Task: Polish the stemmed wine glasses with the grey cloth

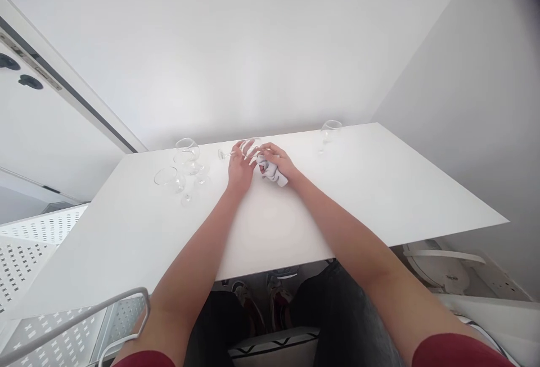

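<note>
My left hand [240,165] holds a clear stemmed glass [236,152] on its side above the white table [379,198], fingers round the bowl, its foot pointing left. My right hand [276,160] is closed on a crumpled grey cloth [273,173] pressed against the glass's bowl. Both hands meet near the table's far middle.
Three more clear glasses stand left of my hands: one [187,152] at the back, one [169,179] nearer, one [199,171] between. Another glass [330,130] stands at the far right edge. A wall runs behind the table. A perforated metal rack [63,322] is at lower left.
</note>
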